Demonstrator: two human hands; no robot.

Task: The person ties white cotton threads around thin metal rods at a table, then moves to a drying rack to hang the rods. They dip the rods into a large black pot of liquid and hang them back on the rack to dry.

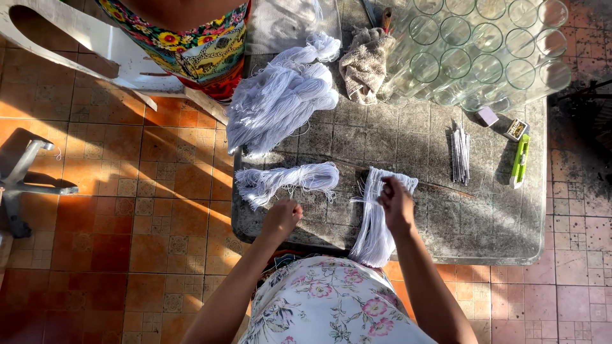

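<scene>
- Head view: the person stands at a stone-topped desk (484,216) and works white string. The right hand (396,205) is closed down on the upper part of a hank of white strands (373,223), fingers pinching some of them near the top; the exact grip is hidden under the knuckles.
- The left hand (281,216) is curled into a loose fist just below a smaller loose bundle (290,180); whether it pinches a strand cannot be told, since the fingers are tucked under.
- The step in hand looks like sorting or pulling strands out of the hank, one hand pinning it while the other draws thread off. The next move would likely call for a steady hold at the top so that the strands slide free without tangling.
- The hank lies at the near edge of the desk, its long axis running away from the person toward the far side; its splayed end points away and its gathered end hangs over the near edge toward the person's floral garment.
- The smaller bundle lies crosswise, left to right, well apart from the large heap of white yarn (280,95) farther back.
- Also on the desk: a crumpled cloth (364,64), rows of clear glass jars (484,48), a bunch of short sticks (460,156) and a green cutter (521,160).
</scene>
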